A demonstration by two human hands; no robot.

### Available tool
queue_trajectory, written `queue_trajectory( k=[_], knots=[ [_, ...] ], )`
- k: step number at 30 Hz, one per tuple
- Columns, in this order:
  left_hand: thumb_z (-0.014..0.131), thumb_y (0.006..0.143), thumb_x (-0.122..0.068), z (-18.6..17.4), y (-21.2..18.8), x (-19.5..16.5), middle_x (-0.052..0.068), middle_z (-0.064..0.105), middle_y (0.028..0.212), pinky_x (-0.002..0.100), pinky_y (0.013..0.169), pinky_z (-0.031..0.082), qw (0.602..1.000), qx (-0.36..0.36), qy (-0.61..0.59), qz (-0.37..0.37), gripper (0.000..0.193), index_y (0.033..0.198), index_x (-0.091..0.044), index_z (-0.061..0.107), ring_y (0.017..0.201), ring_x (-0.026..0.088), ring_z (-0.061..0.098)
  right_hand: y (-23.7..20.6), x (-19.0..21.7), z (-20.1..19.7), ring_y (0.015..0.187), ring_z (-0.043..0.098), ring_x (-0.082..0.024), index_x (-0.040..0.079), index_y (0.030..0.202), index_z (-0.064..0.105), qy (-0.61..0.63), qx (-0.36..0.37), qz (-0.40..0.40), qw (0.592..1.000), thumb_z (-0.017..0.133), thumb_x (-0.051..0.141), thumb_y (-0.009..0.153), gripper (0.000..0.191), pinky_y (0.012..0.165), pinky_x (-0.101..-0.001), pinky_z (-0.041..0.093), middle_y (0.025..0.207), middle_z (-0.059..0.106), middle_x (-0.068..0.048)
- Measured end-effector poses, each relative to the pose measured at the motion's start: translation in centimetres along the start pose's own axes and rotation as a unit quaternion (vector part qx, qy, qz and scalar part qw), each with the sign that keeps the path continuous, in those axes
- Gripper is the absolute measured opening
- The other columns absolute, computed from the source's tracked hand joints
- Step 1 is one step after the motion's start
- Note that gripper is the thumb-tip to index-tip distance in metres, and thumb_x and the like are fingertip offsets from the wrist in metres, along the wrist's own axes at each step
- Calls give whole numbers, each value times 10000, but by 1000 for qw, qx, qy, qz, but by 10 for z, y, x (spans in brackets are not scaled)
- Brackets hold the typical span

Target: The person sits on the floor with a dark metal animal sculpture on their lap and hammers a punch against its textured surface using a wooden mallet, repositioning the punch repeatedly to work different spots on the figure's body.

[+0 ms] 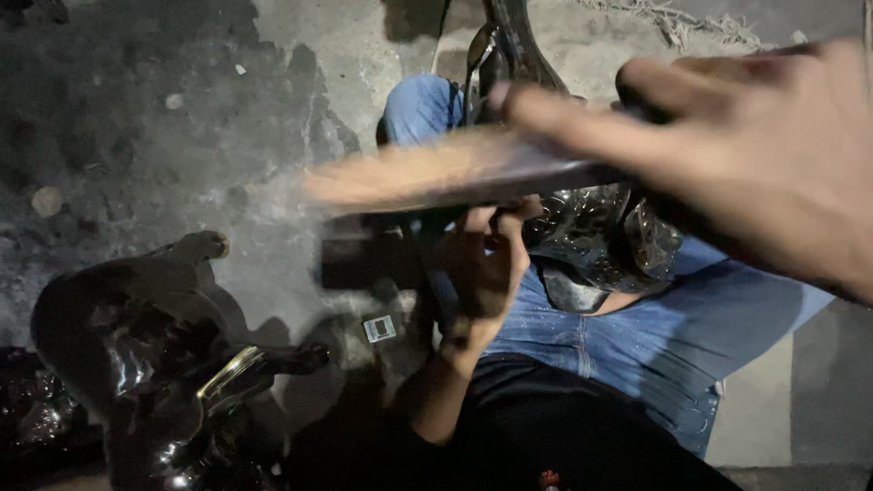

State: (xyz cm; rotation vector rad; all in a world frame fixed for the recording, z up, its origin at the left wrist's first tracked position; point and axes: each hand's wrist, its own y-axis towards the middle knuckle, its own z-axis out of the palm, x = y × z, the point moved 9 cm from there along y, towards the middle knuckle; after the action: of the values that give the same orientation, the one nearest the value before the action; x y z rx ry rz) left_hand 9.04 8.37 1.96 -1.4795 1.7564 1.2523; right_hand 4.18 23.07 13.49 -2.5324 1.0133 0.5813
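Observation:
My right hand [737, 145] is close to the camera at the upper right, blurred, gripping a long flat brush [427, 173] whose pale bristled end points left. Under it a glossy black figurine [596, 236] rests on my lap, on blue jeans [637, 336]. My left hand [482, 273] reaches up from below and holds the dark piece at its left side. The figurine's upper part [505, 45] rises toward the top edge. Much of it is hidden by the brush and my right hand.
Another glossy black animal-shaped figurine [155, 355] with a gold-edged part stands at the lower left on the stained concrete floor [182, 118]. A small white tag [379, 328] lies on the floor near my left forearm. More dark shiny pieces sit at the far left edge.

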Motion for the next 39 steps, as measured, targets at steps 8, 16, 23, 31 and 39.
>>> queue_trajectory(
  k=[8,16,23,31,39],
  knots=[
    [594,1030,-53,5,14,-15,68,782,989,316,791,626,986,3,-152,-63,96,991,-62,682,890,196,791,5,-11,-9,669,685,-87,510,1591,213,-70,-33,3,997,522,152,982,771,464,-215,472,1104,753,21],
    [649,1026,-91,1,23,-26,60,797,978,289,771,633,997,46,-49,-44,46,1011,-73,688,884,184,803,-18,-17,41,584,649,-73,491,1617,206,-1,77,23,997,525,199,1057,706,473,-221,521,987,744,51],
    [611,1017,-54,-5,30,-48,94,779,962,294,725,618,996,32,-68,47,111,1120,-12,611,852,230,794,-8,-18,35,753,763,-172,450,1576,338,113,63,84,988,682,113,1023,733,657,-289,630,1307,711,-132],
    [533,1020,23,1,31,-37,78,785,980,279,743,642,990,83,-95,-57,154,1043,-41,671,936,175,806,-39,-47,9,1030,726,-325,144,1584,396,404,-85,147,899,762,2,790,886,902,-413,589,1207,696,-216],
    [597,1012,-13,4,27,-32,28,801,963,290,755,630,998,66,7,-18,146,965,-99,704,862,181,802,-30,-29,20,989,739,-220,230,1521,385,334,61,152,928,707,23,894,734,837,-341,626,1163,691,-86]
  ],
)
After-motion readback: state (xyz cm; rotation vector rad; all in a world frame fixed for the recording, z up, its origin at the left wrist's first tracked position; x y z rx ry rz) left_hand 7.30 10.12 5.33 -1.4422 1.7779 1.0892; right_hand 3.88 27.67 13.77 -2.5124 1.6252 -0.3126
